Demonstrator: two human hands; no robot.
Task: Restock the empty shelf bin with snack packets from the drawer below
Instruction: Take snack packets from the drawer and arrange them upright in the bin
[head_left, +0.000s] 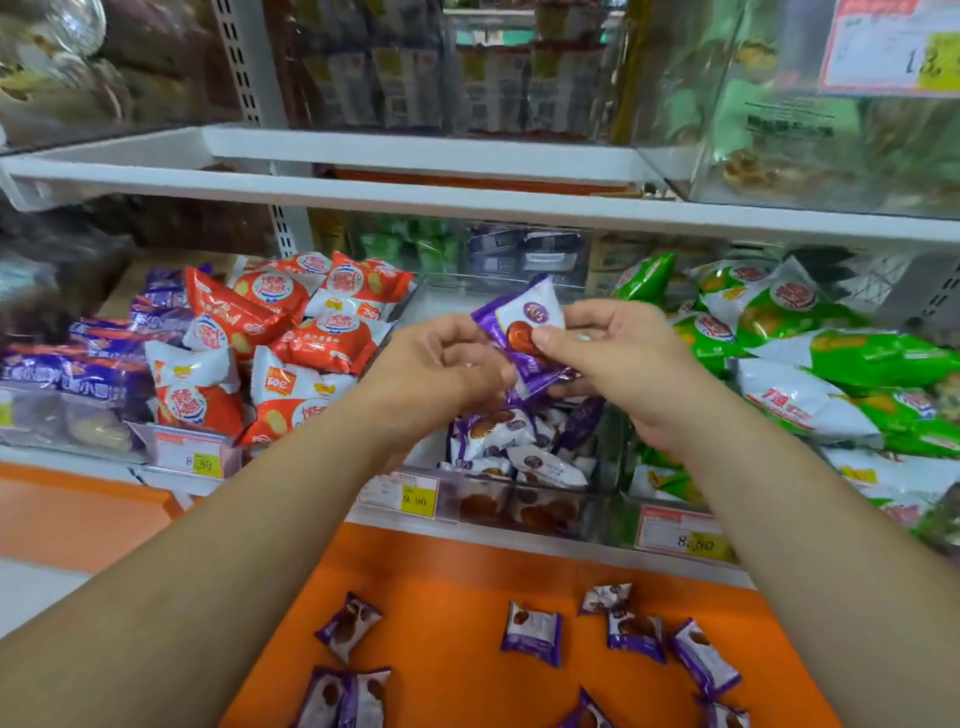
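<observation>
Dead centre in the frame, I am watching the right hand (613, 353) pinching a purple-and-white snack packet (524, 319) between its thumb and curled fingers. The left hand (441, 364) is curling its fingers onto the purple end of a second packet (540, 376), which is sitting just under the first and touching it. So I am counting two packets in the grip, one per hand, both hanging just above the clear bin (587, 506).

Inside that bin a small heap of matching packets (514, 441) is lying toward the front; they are overlapping too much for me to count them.

Left of it, red-and-white packets (311, 332) are piling up in the neighbouring bin, and green-and-white packets (779, 338) are piling up on the right. Three price tags (415, 499) are hanging along the shelf front, one under each pile.

Across the bottom of the frame, the orange drawer (457, 582) is showing nine loose packets (532, 631), scattered apart, three of them running off the lower edge.
</observation>
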